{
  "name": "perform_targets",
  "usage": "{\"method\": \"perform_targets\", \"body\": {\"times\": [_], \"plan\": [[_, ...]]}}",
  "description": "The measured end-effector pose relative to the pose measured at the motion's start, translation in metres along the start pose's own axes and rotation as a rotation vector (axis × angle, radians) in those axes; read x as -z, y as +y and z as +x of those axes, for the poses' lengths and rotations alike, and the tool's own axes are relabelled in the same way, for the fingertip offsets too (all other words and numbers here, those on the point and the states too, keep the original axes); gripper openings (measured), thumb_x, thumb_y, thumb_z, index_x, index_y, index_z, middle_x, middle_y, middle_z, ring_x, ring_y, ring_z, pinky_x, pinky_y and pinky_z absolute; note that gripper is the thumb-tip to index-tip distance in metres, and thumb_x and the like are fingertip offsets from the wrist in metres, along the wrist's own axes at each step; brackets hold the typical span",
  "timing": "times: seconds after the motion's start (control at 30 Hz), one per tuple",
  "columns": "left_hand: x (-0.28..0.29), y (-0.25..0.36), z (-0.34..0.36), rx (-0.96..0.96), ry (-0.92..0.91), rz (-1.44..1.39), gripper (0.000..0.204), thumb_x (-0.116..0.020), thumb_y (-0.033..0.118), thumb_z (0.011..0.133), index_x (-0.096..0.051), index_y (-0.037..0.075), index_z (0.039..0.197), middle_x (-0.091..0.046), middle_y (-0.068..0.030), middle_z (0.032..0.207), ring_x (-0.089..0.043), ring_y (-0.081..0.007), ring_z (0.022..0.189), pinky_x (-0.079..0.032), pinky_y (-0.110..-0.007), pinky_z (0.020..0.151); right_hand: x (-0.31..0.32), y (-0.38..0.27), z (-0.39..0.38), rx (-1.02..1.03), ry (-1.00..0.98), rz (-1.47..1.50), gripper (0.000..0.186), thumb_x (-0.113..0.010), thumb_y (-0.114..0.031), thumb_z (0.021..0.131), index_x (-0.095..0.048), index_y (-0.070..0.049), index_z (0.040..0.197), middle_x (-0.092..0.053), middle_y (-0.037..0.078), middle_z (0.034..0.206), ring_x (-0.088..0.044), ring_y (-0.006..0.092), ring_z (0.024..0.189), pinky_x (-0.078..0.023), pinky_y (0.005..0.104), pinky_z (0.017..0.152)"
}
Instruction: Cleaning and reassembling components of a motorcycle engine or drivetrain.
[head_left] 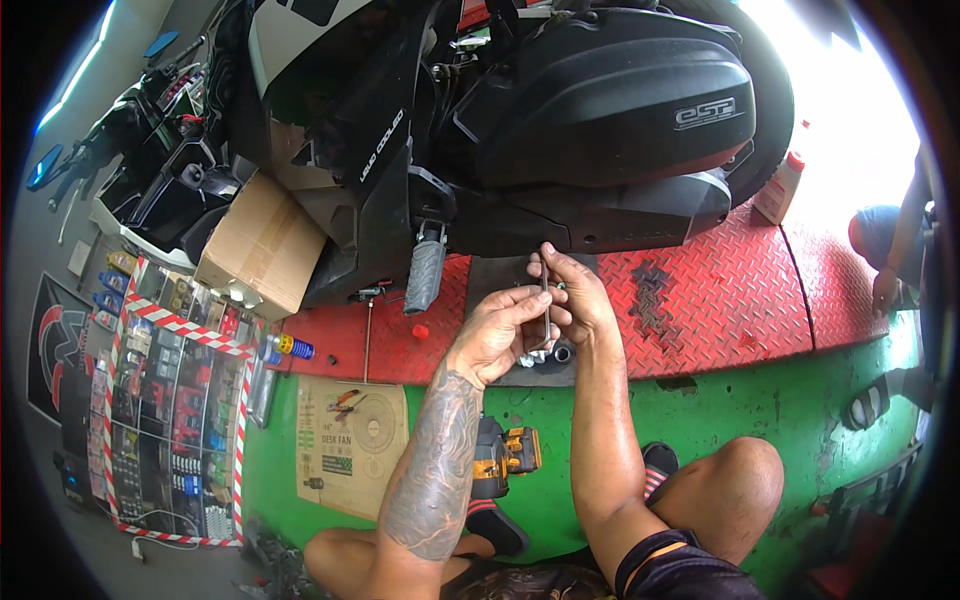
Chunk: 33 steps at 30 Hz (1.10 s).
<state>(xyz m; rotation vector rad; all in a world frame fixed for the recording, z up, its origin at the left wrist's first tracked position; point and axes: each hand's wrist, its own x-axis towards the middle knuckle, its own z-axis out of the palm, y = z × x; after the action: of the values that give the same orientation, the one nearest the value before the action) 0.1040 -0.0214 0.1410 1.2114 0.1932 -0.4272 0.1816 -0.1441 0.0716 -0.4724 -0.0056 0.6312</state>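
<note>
My left hand [502, 328] and my right hand [578, 297] meet in front of the scooter's black engine cover [605, 110]. Between them is a thin, dark metal rod [546, 300], nearly upright, its lower end seeming to bend; its exact kind is unclear. My right thumb and fingers pinch its upper part, and my left fingers close round it lower down. Just under my hands, a crumpled white piece [534, 358] and a dark ring-shaped part [563, 355] are partly hidden by my fingers, over a dark mat [520, 376].
The scooter stands on a red metal platform [730, 300]; its footpeg [427, 268] juts out beside my left hand. A T-handle wrench [368, 335] leans there. A yellow-and-black power tool [500, 457] and flat cardboard with pliers [345, 402] lie on the green floor. Another person's hand [886, 292] is far right.
</note>
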Motion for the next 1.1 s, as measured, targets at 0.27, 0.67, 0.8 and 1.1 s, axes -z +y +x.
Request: {"method": "perform_targets", "body": {"times": [0.27, 0.67, 0.8, 1.1], "plan": [[-0.034, -0.074, -0.036, -0.146, 0.183, 0.088, 0.021, -0.051, 0.019, 0.104, -0.062, 0.003, 0.111, -0.061, -0.002, 0.077, -0.059, -0.011, 0.062, -0.049, -0.025, 0.053, 0.059, 0.058, 0.02, -0.073, 0.078, 0.05, 0.02, -0.044, -0.015, 0.091, -0.057, -0.005, 0.103, -0.057, 0.004, 0.089, -0.05, 0.0151, 0.071, -0.046, 0.0301, 0.066], [0.048, -0.119, -0.101, -0.318, 0.744, 0.747, 0.022, -0.059, 0.015, 0.1, -0.069, 0.003, 0.115, -0.047, 0.0084, 0.067, -0.039, -0.0022, 0.06, -0.032, -0.022, 0.051, 0.045, 0.11, 0.009, -0.128, -0.063, 0.016, 0.025, -0.055, -0.029, 0.103, -0.054, -0.005, 0.11, -0.067, 0.012, 0.107, -0.048, 0.0101, 0.067, -0.045, 0.0242, 0.063], [0.049, -0.111, -0.111, -0.334, 0.774, 0.802, 0.024, -0.06, 0.015, 0.099, -0.069, 0.0, 0.115, -0.057, 0.0034, 0.072, -0.044, -0.0038, 0.063, -0.039, -0.024, 0.055, 0.033, 0.12, 0.006, -0.127, -0.047, 0.076, 0.03, -0.061, -0.037, 0.098, -0.059, -0.007, 0.103, -0.066, 0.006, 0.095, -0.046, 0.0088, 0.066, -0.043, 0.0239, 0.061], [0.065, -0.107, -0.133, -0.407, 0.814, 0.766, 0.024, -0.06, 0.016, 0.096, -0.07, -0.001, 0.111, -0.073, -0.0189, 0.097, -0.072, -0.0242, 0.086, -0.055, -0.033, 0.075, 0.025, 0.134, -0.003, -0.023, -0.045, -0.189, 0.019, -0.065, -0.019, 0.097, -0.067, -0.004, 0.108, -0.057, -0.001, 0.081, -0.041, 0.0073, 0.063, -0.038, 0.0223, 0.057]]}}
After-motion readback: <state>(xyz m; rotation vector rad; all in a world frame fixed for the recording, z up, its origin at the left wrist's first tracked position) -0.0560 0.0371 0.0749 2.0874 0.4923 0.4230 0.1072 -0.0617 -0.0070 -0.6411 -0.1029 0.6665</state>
